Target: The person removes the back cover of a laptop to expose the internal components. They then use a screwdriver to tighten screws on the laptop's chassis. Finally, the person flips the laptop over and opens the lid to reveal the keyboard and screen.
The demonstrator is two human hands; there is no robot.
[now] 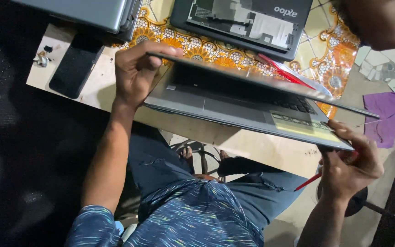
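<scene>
The grey laptop (234,107) lies half-open on the wooden table (101,87), its front edge overhanging toward you; treat it as rigid, fairly heavy, and fragile at lid and hinges. Your left hand (136,73) is clamped on the lid's left corner, thumb beneath. Your right hand (350,162) is closed on the base's front right corner, together with a red tool (308,182).
</scene>
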